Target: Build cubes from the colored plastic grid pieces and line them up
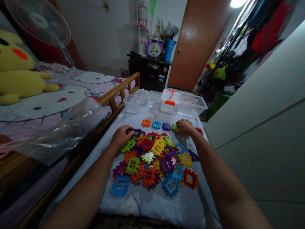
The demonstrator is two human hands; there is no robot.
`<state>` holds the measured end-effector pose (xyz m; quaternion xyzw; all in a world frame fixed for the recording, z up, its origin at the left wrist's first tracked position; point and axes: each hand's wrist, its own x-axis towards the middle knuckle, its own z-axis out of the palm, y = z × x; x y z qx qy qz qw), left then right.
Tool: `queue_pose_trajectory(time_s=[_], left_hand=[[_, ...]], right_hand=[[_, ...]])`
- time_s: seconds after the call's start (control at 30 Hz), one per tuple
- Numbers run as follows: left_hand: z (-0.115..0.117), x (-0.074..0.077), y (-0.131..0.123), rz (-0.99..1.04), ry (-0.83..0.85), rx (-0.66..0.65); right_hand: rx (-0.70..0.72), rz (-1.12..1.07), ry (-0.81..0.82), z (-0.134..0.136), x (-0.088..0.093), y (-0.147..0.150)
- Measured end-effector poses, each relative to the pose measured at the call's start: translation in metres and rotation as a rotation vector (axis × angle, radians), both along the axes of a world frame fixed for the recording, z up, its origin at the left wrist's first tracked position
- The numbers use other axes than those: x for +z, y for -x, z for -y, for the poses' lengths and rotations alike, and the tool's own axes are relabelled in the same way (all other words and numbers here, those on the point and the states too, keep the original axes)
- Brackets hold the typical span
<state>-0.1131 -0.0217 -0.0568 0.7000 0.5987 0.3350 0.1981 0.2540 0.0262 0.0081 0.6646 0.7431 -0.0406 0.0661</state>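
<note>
A heap of colourful plastic interlocking tiles [158, 148], toothed along their edges and many with window-like grids, lies on the cloth-covered table. My left hand [122, 136] rests at the heap's far left edge, thumb and index finger apart, beside some purple tiles [138, 133]. Behind the heap an orange tile [146, 123], a blue tile [156, 124] and a purple tile [166, 126] form a row. At its right end my right hand [186, 127] has its fingers on a green tile [175, 128], partly covering it. A red tile [199, 130] shows just past that hand.
Clear plastic boxes [132, 104] line the table's far end, one with a white lid and orange latches [170, 102]. A wooden bed rail [119, 92] runs along the left, with a plastic bag [78, 124] near it. A pale cabinet [259, 111] stands close on the right.
</note>
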Motion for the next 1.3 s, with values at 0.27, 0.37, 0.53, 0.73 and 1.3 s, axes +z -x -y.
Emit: queue_pose_trajectory(time_s=[0.27,0.37,0.53,0.73,1.3], left_hand=[[0.002,0.003,-0.001,-0.003,0.001,0.004],[0.003,0.004,-0.002,0.008,0.000,0.010],[0.003,0.006,0.000,0.039,-0.023,0.045],[0.003,0.008,0.006,0.093,0.042,0.083],[0.008,0.011,0.004,0.063,0.023,-0.028]], right_hand=[[0.005,0.003,0.010,-0.001,-0.001,-0.008],[0.013,0.007,0.009,0.000,-0.002,-0.006],[0.011,-0.007,-0.015,0.005,0.002,-0.001],[0.092,-0.177,-0.221,0.037,0.010,-0.007],[0.026,-0.609,-0.350,0.121,-0.050,-0.012]])
